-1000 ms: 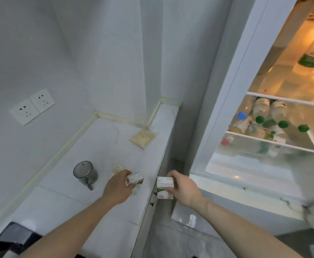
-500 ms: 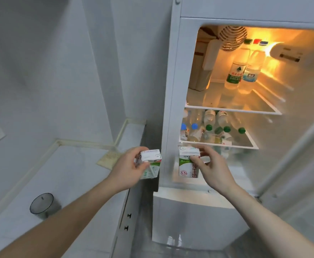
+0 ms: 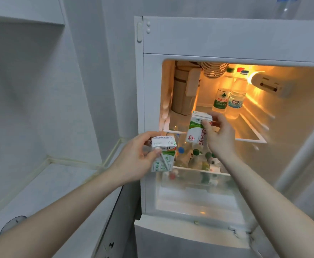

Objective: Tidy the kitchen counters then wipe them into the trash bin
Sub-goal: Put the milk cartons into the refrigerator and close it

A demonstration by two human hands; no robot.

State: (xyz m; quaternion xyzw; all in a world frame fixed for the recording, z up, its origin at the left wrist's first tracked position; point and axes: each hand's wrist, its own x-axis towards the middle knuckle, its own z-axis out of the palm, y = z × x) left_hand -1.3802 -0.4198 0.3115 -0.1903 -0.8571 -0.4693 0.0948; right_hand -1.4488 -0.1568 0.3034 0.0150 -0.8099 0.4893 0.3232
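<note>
My left hand [image 3: 134,158] grips a small white and green milk carton [image 3: 164,154] with a straw on its side, just in front of the open fridge's left wall. My right hand [image 3: 217,135] holds a second white and green milk carton [image 3: 197,130] by its top, raised at the front edge of the fridge's upper glass shelf [image 3: 249,134]. The white kitchen counter [image 3: 55,187] lies lower left, below my left arm.
The lit fridge [image 3: 227,38] stands open. Two water bottles [image 3: 228,94] stand on the upper shelf beside a beige jug [image 3: 183,92]. Several bottles lie on the shelf below [image 3: 195,159]. A dark round cup [image 3: 12,223] shows at the counter's lower left.
Both hands have risen with their cartons. The right carton went from the lower shelf level up to the upper shelf edge. The view swung up from the counter toward the fridge.
</note>
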